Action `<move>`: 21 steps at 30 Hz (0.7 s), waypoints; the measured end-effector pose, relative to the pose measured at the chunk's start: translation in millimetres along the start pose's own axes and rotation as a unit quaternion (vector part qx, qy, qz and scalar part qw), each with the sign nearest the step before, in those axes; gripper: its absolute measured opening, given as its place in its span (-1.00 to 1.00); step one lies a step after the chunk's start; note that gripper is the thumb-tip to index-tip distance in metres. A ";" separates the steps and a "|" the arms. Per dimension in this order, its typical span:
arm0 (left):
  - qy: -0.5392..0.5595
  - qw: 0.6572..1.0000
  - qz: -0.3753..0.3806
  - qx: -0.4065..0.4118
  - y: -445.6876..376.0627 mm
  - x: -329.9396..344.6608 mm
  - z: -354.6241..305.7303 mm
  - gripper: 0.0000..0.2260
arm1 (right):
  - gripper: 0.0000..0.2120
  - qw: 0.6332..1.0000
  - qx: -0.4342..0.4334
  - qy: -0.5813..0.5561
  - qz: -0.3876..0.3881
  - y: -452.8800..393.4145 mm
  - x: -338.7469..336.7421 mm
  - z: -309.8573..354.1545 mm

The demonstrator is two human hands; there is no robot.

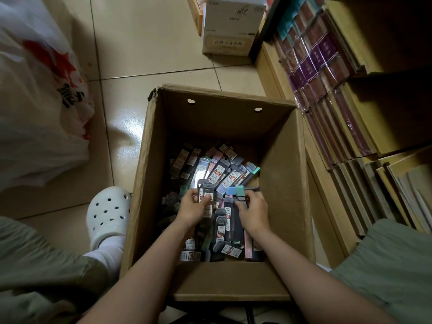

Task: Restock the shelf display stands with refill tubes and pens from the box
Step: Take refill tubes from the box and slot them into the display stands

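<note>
While your left hand [194,206] grips dark refill tubes [205,197], your right hand [253,212] pinches pastel-capped tubes [236,191]; the box [284,160] walls stand clear at twelve o'clock.

From my feed, the refill tubes [218,174] piled in the cardboard box [282,164] carry white labels with "100" in red; on a few I also read "0.7". The tube in my left hand [194,206] has the same sort of label, partly covered by the fingers [205,201]. At 12 o'clock, a white carton [230,26] bears a handwritten scrawl and a printed Chinese line I cannot make out. At 9 o'clock, black characters on the plastic bag [42,90] are unreadable.
</note>
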State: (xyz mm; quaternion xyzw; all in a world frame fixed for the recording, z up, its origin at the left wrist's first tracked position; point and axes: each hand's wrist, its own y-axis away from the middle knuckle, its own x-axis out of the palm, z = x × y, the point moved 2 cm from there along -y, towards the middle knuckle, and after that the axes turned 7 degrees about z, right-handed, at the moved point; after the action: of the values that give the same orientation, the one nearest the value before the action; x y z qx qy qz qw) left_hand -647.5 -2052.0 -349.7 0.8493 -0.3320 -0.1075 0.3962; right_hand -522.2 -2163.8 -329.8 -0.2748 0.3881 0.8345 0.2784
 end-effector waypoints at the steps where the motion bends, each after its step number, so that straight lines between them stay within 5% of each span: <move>1: -0.001 1.000 -0.002 0.001 0.1 -0.8 -0.6 -0.96 | -0.74 1.000 -0.012 0.004 -0.003 -2.8 -2.4 3.0; 15: 0.037 0.999 -0.010 -0.003 -5.5 -5.3 5.0 -0.95 | -0.58 0.991 -0.048 0.086 0.092 -43.4 -0.1 12.7; 21: 0.053 0.998 0.010 0.011 -4.0 -3.6 -10.5 -0.89 | -0.79 0.997 -0.075 -0.013 0.018 -42.8 -20.4 34.3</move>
State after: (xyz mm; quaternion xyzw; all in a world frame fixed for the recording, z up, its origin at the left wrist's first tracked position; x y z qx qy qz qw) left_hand -643.6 -2041.6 -346.1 0.8544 -0.3204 -0.0547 0.4054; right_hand -487.4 -2118.3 -318.4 -0.2770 0.3258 0.8694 0.2475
